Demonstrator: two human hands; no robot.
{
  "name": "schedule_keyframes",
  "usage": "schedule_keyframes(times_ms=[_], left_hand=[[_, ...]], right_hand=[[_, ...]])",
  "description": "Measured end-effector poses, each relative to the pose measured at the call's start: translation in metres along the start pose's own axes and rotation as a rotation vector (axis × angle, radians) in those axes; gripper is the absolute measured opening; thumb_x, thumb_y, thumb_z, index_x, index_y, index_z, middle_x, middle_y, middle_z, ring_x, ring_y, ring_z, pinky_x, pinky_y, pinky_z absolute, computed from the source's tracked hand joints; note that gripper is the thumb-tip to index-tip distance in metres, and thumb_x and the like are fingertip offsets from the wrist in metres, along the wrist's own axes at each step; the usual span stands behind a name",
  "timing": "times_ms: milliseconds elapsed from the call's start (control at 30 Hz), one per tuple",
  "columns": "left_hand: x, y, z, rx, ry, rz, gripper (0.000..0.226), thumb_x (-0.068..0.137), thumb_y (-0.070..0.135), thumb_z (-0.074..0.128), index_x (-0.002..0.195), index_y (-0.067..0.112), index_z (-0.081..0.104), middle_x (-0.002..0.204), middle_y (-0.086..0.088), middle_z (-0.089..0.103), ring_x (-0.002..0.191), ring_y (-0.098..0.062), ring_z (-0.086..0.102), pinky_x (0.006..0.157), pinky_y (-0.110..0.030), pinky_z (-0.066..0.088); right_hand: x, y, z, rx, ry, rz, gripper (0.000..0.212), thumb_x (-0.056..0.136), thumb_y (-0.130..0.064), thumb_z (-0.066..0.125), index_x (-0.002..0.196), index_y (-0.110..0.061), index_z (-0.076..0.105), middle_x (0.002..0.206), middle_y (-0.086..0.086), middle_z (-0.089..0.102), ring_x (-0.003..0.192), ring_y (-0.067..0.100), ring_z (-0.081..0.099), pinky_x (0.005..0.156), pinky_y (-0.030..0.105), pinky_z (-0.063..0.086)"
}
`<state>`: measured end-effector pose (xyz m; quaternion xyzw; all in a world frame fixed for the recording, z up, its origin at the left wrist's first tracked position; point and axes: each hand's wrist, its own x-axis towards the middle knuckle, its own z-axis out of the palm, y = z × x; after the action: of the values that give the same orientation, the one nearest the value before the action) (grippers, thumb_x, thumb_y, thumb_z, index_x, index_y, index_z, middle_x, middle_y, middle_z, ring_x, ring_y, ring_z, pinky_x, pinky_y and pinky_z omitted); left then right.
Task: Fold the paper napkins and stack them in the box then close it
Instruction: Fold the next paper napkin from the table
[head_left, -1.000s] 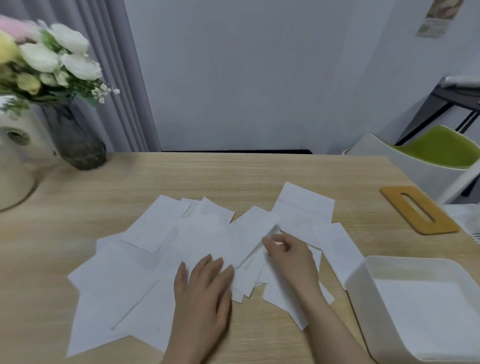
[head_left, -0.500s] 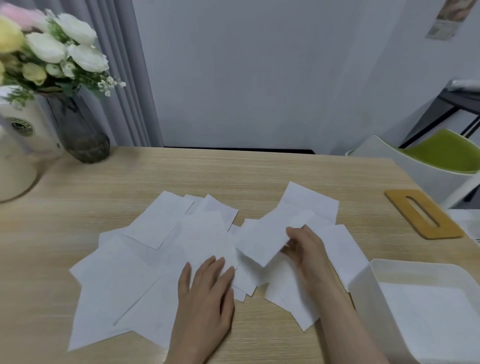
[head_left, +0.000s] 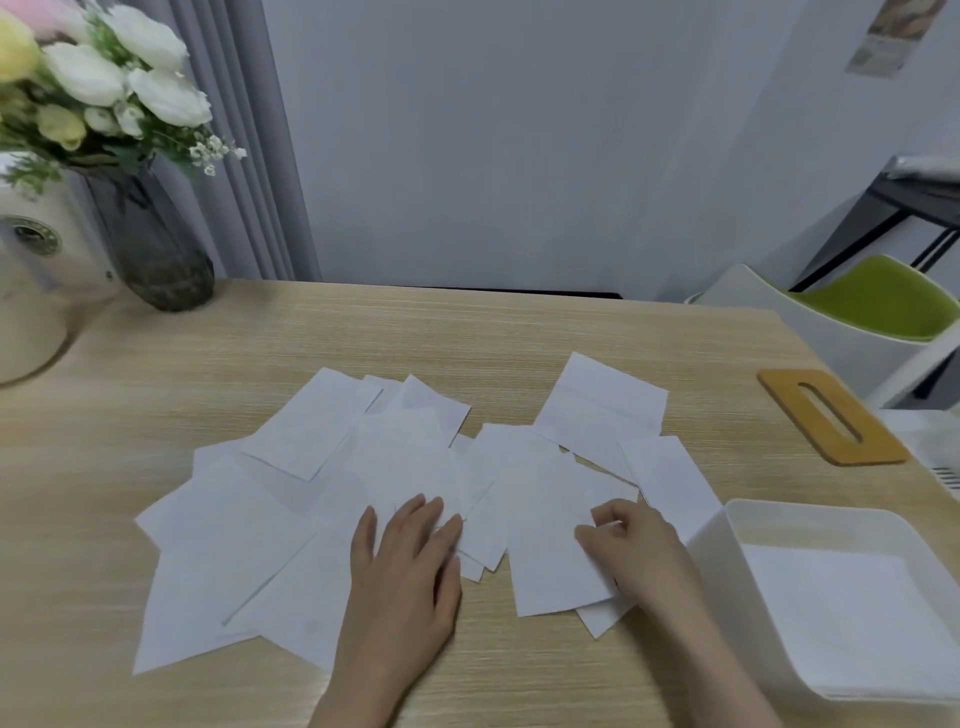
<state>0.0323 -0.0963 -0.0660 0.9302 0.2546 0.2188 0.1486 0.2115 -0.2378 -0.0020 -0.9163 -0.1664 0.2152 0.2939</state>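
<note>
Napkins (head_left: 415, 499): loose white sheets fanned over the mid table (head_left: 519, 343), overlapping, most still flat. A few already lie in the box.
Box (head_left: 727, 551): white, open, at the right near edge of the table, just beside the pile.
Lid (head_left: 831, 415): wooden w/ a slot, lying flat further back on the right, well apart from the box.
Left hand (head_left: 405, 566): flat, fingers straight, pressing down on the pile.
Right hand (head_left: 631, 545): fingers curled, pinching the right edge of one napkin (head_left: 550, 545) that lies on top of the others.
Risk 1: sheets are thin & stacked, so the pinch may catch 2 at once and give a thick, uneven fold.
Risk 2: dragging the sheet sideways could scatter the pile if the left hand lets up.
Risk 3: a crooked crease prob. means it won't sit square in the box, and the lid may not close flat later.
</note>
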Motion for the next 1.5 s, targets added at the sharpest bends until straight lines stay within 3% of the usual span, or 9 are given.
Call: schedule_keyframes(times_ms=[133, 233, 367, 500, 600, 733, 1100, 1300, 1500], left_hand=[[0.0, 0.001, -0.001, -0.014, 0.001, -0.004, 0.04, 0.091, 0.031, 0.039, 0.113, 0.022, 0.072, 0.126, -0.001, 0.065, 0.125, -0.019, 0.056, 0.112, -0.046, 0.018], [0.001, 0.005, -0.006, -0.114, 0.027, -0.045, 0.041, 0.093, 0.032, 0.038, 0.115, 0.022, 0.071, 0.125, 0.002, 0.065, 0.126, -0.015, 0.054, 0.111, -0.043, 0.018], [0.003, 0.018, -0.019, -0.444, 0.118, -0.193, 0.04, 0.094, 0.044, 0.036, 0.12, 0.034, 0.065, 0.127, 0.024, 0.057, 0.128, 0.013, 0.038, 0.107, -0.035, 0.03], [0.003, 0.028, -0.039, -0.972, 0.033, -0.424, 0.03, 0.09, 0.053, 0.05, 0.109, 0.042, 0.07, 0.105, 0.018, 0.072, 0.1, -0.001, 0.065, 0.079, -0.025, 0.049], [0.002, 0.021, -0.044, -1.159, 0.052, -0.641, 0.014, 0.095, 0.028, 0.062, 0.096, 0.03, 0.075, 0.093, 0.005, 0.076, 0.086, -0.009, 0.071, 0.064, -0.016, 0.049], [0.0, 0.005, -0.048, -1.2, 0.075, -0.803, 0.023, 0.095, 0.006, 0.057, 0.097, 0.022, 0.074, 0.09, 0.0, 0.077, 0.086, -0.019, 0.073, 0.069, -0.029, 0.054], [-0.007, -0.036, -0.047, -1.229, 0.192, -0.852, 0.019, 0.087, 0.012, 0.067, 0.091, 0.028, 0.076, 0.095, -0.001, 0.077, 0.089, -0.021, 0.073, 0.076, -0.037, 0.054], [-0.01, -0.043, -0.042, -1.275, 0.184, -0.836, 0.018, 0.084, 0.011, 0.07, 0.097, 0.023, 0.072, 0.098, -0.004, 0.076, 0.086, -0.02, 0.073, 0.062, -0.028, 0.054], [-0.01, -0.044, -0.04, -1.26, 0.192, -0.835, 0.024, 0.087, 0.008, 0.068, 0.106, 0.022, 0.067, 0.101, 0.001, 0.076, 0.091, -0.019, 0.073, 0.072, -0.034, 0.055]], right_hand=[[-0.004, 0.007, -0.004, 0.031, 0.04, -0.092, 0.013, 0.084, -0.028, 0.064, 0.071, -0.027, 0.064, 0.052, -0.014, 0.051, 0.061, 0.003, 0.05, 0.056, 0.025, 0.035], [-0.01, 0.003, -0.004, 0.302, -0.002, -0.132, 0.015, 0.087, -0.017, 0.066, 0.072, -0.017, 0.065, 0.043, -0.014, 0.041, 0.047, 0.001, 0.041, 0.054, 0.023, 0.032], [-0.023, -0.012, 0.01, 0.591, -0.165, -0.105, 0.012, 0.089, -0.009, 0.064, 0.077, -0.007, 0.063, 0.048, -0.009, 0.056, 0.044, 0.0, 0.05, 0.047, 0.014, 0.036], [-0.032, -0.029, 0.032, 0.676, -0.194, -0.109, 0.013, 0.088, -0.011, 0.066, 0.075, -0.01, 0.063, 0.051, -0.005, 0.057, 0.049, 0.006, 0.051, 0.055, 0.021, 0.036], [-0.038, -0.041, 0.048, 0.669, -0.23, -0.131, 0.012, 0.087, -0.014, 0.068, 0.076, -0.01, 0.065, 0.055, -0.002, 0.062, 0.055, 0.008, 0.057, 0.058, 0.022, 0.04], [-0.038, -0.053, 0.062, 0.64, -0.279, -0.151, 0.008, 0.085, -0.016, 0.07, 0.078, -0.012, 0.07, 0.056, -0.001, 0.063, 0.056, 0.009, 0.057, 0.058, 0.019, 0.042], [0.012, -0.083, 0.077, 0.338, -0.115, -0.254, 0.036, 0.079, -0.023, 0.074, 0.112, -0.027, 0.06, 0.106, -0.011, 0.059, 0.087, 0.002, 0.055, 0.085, 0.026, 0.045], [0.029, -0.096, 0.095, 0.256, -0.139, -0.204, 0.047, 0.075, -0.027, 0.072, 0.118, -0.029, 0.052, 0.091, -0.015, 0.056, 0.091, 0.001, 0.056, 0.077, 0.026, 0.041], [0.033, -0.097, 0.097, 0.176, -0.084, -0.197, 0.021, 0.076, -0.023, 0.066, 0.095, -0.03, 0.066, 0.072, -0.014, 0.059, 0.077, 0.007, 0.059, 0.068, 0.027, 0.045]])
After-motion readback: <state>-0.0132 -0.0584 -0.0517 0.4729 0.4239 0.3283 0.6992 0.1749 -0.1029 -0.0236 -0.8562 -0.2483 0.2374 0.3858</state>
